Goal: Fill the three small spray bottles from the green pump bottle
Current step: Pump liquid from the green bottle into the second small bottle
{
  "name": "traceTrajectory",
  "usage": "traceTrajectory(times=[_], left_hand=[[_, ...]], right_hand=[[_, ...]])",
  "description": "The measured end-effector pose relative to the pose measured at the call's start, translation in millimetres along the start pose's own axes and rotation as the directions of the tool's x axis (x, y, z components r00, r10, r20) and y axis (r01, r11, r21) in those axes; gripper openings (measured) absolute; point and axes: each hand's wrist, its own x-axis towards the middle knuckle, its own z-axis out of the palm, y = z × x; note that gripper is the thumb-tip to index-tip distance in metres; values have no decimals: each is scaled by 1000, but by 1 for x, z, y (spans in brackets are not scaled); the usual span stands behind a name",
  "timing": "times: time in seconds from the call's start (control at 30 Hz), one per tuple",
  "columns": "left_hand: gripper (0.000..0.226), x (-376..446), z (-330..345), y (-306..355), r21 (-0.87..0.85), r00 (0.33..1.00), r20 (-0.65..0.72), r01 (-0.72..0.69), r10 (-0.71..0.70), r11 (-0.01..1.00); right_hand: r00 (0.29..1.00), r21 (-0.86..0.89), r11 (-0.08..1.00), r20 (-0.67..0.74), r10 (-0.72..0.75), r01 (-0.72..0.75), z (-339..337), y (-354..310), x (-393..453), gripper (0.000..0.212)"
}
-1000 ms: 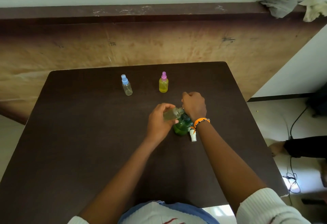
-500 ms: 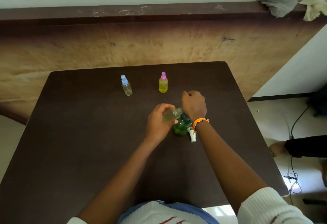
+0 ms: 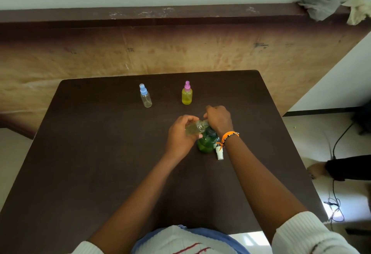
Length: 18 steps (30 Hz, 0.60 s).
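A view from above onto a dark brown surface [image 3: 100, 163], with two bare forearms reaching in from the bottom edge.

Near the middle of the surface stands a green pump bottle [image 3: 206, 143]. The left hand [image 3: 180, 135] is wrapped around a small clear bottle [image 3: 195, 128], holding it tilted on its side, its open neck pointing right and meeting the top of the green bottle. The small bottle holds pale yellowish liquid. The right hand [image 3: 218, 118] is curled into a fist over the green bottle's pump head, which it hides; the hand grips or presses there, though which cannot be seen. An orange bracelet [image 3: 228, 136] circles the right wrist.

A small white cap [image 3: 219, 153] lies on the surface just beside the green bottle, on its right, under the right wrist.

Farther back on the surface two small spray bottles stand upright, well apart from each other. The left one, the blue-topped bottle [image 3: 145, 96], is clear with a little liquid at the bottom. The right one, the pink-topped bottle [image 3: 187, 94], is filled with yellow liquid.

Beyond the surface runs a worn wooden panel with a dark ledge [image 3: 140, 14] on top. Two crumpled rags [image 3: 319, 3] sit at the ledge's right end.
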Motion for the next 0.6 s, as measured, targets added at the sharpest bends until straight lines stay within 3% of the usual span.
traceTrajectory(times=[0.1,0.23,0.47,0.6], left_hand=[[42,0,3,-5,-6,1000,-2,6,-6,1000],[43,2,5,-8,-19,1000,-7,8,-8,1000],[42,4,1,-6,-20,1000,3,-25,25,999],[42,4,3,-5,-19,1000,3,-26,26,999]], right_hand=[[996,-42,999,-87,-14,10,3,2,2,36],[994,-42,999,-103,-22,18,4,3,3,35],[996,-48,999,84,7,-3,-4,-3,5,42],[1000,3,1000,7,2,-2,-1,-1,6,41]])
